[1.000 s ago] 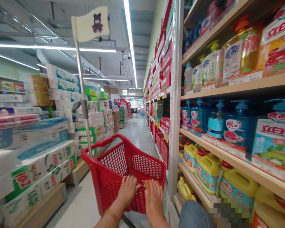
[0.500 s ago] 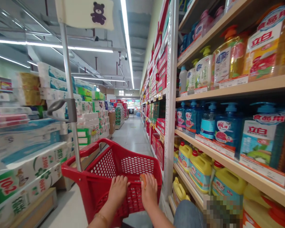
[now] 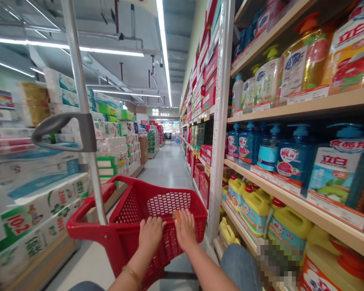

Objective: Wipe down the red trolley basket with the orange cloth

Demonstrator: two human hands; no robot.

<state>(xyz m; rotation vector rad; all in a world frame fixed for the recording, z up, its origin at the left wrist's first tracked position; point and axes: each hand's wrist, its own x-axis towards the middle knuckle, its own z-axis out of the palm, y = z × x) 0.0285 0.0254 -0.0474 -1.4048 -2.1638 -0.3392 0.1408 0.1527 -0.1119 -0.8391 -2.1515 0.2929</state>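
Note:
A red plastic shopping cart [image 3: 130,232] with a perforated basket stands tilted in front of me. My left hand [image 3: 152,233] is closed over its near rim, fingers curled to the inside. Just to the right, my right hand [image 3: 185,230] is closed over the same rim. A small orange-brown piece [image 3: 177,217] shows beside its fingers; I cannot tell what it is. On the cart's left side rises a metal pole [image 3: 81,81] with a grey loop handle [image 3: 65,132] attached. What the basket's floor holds is hidden.
Shelves [image 3: 294,109] close on my right carry pump bottles [image 3: 291,155] and yellow detergent jugs [image 3: 255,210]. A white perforated upright [image 3: 220,121] stands at the cart's right. Stacked tissue packs [image 3: 45,218] line the left. An aisle floor [image 3: 166,165] runs ahead.
The cart's pole and grey handle have shifted left and appear larger, and the bear sign has nearly left the top of the view. Both hands have stayed on the rim.

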